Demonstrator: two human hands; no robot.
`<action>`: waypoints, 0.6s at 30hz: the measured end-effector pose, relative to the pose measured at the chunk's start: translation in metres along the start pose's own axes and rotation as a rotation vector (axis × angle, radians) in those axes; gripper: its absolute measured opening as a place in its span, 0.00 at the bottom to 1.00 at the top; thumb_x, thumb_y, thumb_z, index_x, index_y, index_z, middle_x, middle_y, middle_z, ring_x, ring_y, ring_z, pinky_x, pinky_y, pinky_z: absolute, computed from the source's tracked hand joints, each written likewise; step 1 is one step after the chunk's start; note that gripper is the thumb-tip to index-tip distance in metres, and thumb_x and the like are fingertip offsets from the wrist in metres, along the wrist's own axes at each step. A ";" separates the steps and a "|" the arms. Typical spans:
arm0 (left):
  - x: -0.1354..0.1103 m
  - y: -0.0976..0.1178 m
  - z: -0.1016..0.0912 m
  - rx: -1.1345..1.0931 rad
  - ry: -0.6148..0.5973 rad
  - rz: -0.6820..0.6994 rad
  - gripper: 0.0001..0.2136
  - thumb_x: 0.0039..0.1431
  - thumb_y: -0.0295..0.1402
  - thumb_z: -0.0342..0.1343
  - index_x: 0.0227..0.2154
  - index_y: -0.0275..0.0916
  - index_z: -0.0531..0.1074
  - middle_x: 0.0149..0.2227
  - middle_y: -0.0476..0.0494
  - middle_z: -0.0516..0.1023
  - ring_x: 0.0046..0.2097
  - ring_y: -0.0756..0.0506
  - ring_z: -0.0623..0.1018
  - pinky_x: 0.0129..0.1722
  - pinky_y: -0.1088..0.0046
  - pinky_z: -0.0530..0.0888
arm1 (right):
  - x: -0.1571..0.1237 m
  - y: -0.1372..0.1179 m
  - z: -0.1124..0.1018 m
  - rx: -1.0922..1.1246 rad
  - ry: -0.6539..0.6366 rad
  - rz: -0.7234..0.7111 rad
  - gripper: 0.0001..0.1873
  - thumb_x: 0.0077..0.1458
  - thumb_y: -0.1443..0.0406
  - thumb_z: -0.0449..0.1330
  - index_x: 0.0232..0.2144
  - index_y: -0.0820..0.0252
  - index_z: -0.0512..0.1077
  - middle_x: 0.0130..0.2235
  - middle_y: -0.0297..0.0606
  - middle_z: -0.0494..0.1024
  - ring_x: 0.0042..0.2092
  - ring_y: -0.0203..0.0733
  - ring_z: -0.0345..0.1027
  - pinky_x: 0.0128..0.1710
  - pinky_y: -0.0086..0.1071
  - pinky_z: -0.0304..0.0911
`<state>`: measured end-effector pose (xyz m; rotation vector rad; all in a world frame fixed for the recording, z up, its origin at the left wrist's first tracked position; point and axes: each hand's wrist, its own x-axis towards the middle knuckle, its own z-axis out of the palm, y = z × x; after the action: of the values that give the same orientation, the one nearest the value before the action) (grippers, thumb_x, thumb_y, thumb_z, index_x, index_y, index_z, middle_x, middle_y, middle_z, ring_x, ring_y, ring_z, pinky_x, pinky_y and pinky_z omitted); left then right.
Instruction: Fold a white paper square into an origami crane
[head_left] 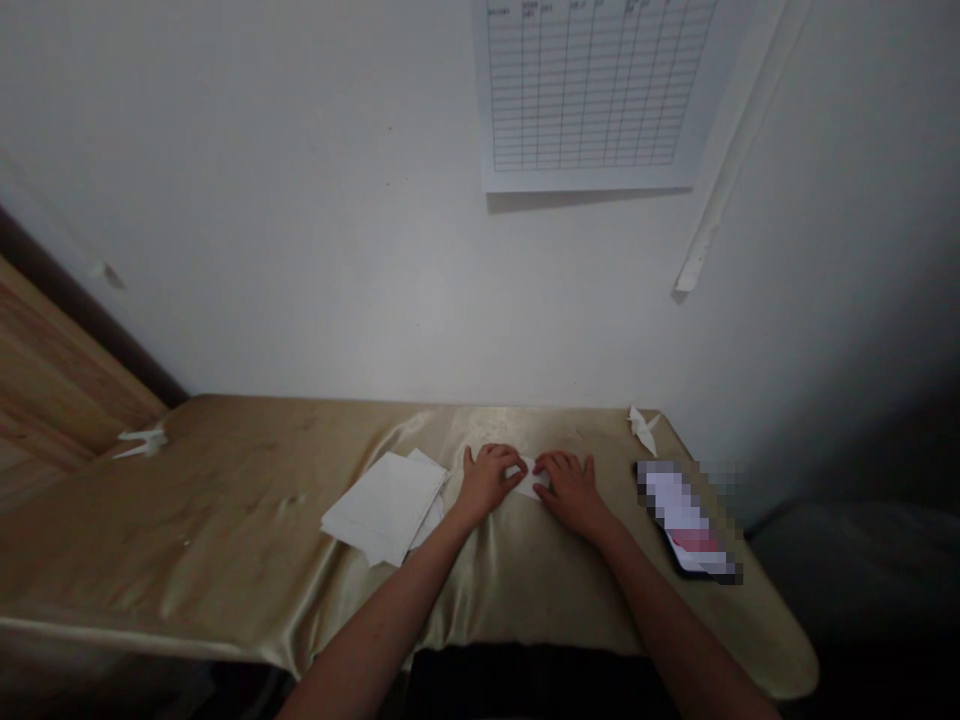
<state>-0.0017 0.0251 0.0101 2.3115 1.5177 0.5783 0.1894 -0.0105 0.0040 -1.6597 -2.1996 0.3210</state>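
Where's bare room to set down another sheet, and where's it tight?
Bare gold satin cloth spreads left of the white paper stack, out to the white paper crane. Crowded: the white paper strip between left hand and right hand, hemmed by stack and blurred phone; bare satin also lies in front of those hands.

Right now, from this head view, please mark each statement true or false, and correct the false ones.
1. The left hand and right hand both touch a small folded white paper. True.
2. A stack of white paper sheets lies right of the right hand. False: it lies left of the left hand.
3. An origami crane sits near the table's far right corner. True.
4. The left hand holds a phone. False: the phone lies on the gold satin tablecloth, right of the right hand.
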 end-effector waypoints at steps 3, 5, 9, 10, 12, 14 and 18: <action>0.002 -0.002 0.000 -0.015 0.005 -0.002 0.05 0.63 0.36 0.59 0.38 0.55 0.79 0.52 0.54 0.78 0.59 0.41 0.68 0.64 0.34 0.41 | 0.000 -0.002 -0.002 -0.001 -0.002 0.006 0.11 0.62 0.62 0.52 0.47 0.51 0.67 0.56 0.40 0.71 0.62 0.52 0.57 0.63 0.69 0.34; 0.003 -0.004 -0.001 -0.020 0.001 0.003 0.06 0.63 0.35 0.58 0.38 0.55 0.79 0.52 0.54 0.78 0.59 0.41 0.68 0.64 0.34 0.40 | 0.000 -0.002 -0.003 0.007 0.003 0.007 0.11 0.63 0.62 0.51 0.47 0.51 0.67 0.56 0.39 0.71 0.62 0.52 0.57 0.63 0.70 0.33; 0.004 -0.006 -0.001 -0.026 -0.011 0.008 0.07 0.65 0.35 0.57 0.38 0.55 0.79 0.52 0.54 0.78 0.59 0.41 0.68 0.63 0.33 0.41 | 0.000 -0.002 -0.004 0.019 -0.012 0.010 0.12 0.62 0.62 0.52 0.47 0.51 0.67 0.56 0.39 0.71 0.63 0.52 0.57 0.63 0.70 0.33; 0.005 -0.007 -0.001 -0.027 -0.014 0.007 0.07 0.65 0.35 0.57 0.38 0.55 0.79 0.52 0.54 0.78 0.59 0.41 0.68 0.63 0.32 0.41 | 0.000 -0.002 -0.004 0.020 -0.017 0.009 0.12 0.62 0.62 0.52 0.47 0.51 0.67 0.56 0.39 0.71 0.62 0.52 0.57 0.63 0.70 0.33; 0.005 -0.007 -0.002 -0.030 -0.017 0.006 0.08 0.65 0.34 0.56 0.38 0.56 0.80 0.52 0.54 0.78 0.59 0.41 0.68 0.63 0.32 0.41 | 0.000 -0.002 -0.004 0.023 -0.017 0.008 0.12 0.62 0.62 0.52 0.47 0.51 0.67 0.56 0.39 0.71 0.62 0.52 0.57 0.63 0.70 0.33; 0.006 -0.007 -0.002 -0.034 -0.017 0.007 0.09 0.65 0.33 0.56 0.38 0.57 0.80 0.52 0.55 0.78 0.59 0.41 0.68 0.63 0.31 0.41 | 0.000 -0.002 -0.003 0.029 -0.012 0.008 0.12 0.62 0.62 0.52 0.47 0.51 0.67 0.56 0.39 0.71 0.62 0.52 0.56 0.64 0.70 0.33; 0.005 -0.007 -0.002 -0.017 -0.012 0.003 0.11 0.65 0.32 0.55 0.38 0.57 0.80 0.52 0.56 0.78 0.59 0.41 0.68 0.63 0.32 0.40 | 0.000 0.000 -0.002 0.039 -0.010 0.008 0.12 0.62 0.62 0.52 0.48 0.50 0.68 0.56 0.39 0.71 0.63 0.52 0.56 0.64 0.70 0.32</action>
<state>-0.0067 0.0329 0.0097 2.3014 1.4987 0.5750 0.1901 -0.0105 0.0054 -1.6499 -2.1811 0.3722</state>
